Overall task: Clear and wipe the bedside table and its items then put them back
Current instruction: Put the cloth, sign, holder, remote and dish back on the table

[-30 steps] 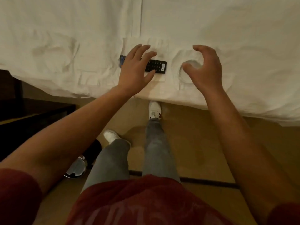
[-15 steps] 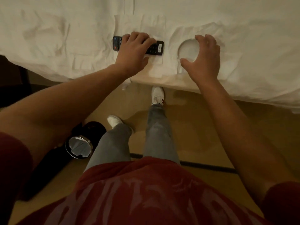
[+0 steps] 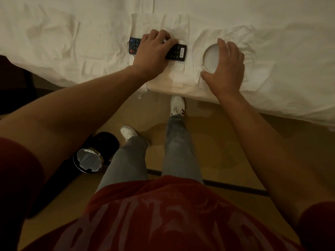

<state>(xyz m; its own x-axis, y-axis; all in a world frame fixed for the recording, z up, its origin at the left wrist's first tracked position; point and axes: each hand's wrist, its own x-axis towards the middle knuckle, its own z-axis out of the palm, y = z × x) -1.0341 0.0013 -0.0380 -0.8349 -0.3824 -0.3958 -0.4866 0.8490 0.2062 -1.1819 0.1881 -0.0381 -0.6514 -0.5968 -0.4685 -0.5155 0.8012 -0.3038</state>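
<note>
One black remote control (image 3: pixel 175 52) being counted on bed; one white round dish (image 3: pixel 211 58); two hands, left hand (image 3: pixel 153 52) and right hand (image 3: pixel 226 68); two white shoes; one lidded bin (image 3: pixel 88 160).

White bed (image 3: pixel 272 24), sheet all rumpled. On it near the edge: a black remote (image 3: pixel 176 52) on a folded white cloth (image 3: pixel 174 24), and just right of it a round white disc (image 3: pixel 211 57).

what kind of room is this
Most likely a bedroom, perhaps a hotel room. A bed with white sheets fills the top of the view, a black remote lies on it under the left hand, and a small lidded bin stands on the floor by dark furniture.
</note>
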